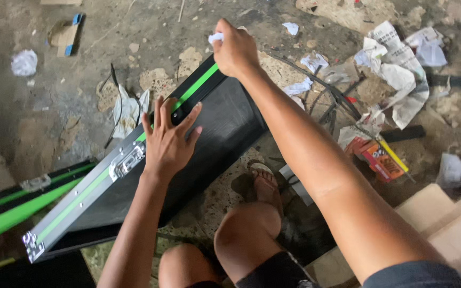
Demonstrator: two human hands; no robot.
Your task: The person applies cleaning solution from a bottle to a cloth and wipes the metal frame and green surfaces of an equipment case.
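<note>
We note the right hand (235,49) clenched on a white rag (215,37) at the far corner of a black case (225,125) with green-striped metal edging. The left hand (167,141) lies flat, fingers spread, beside its latch (126,161). The case stands closed on the littered floor (38,122), contents unseen. An orange box (380,160) lies well apart.

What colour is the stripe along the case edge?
Bright green stripe on the black case, beside a silver metal edge; head view.
</note>
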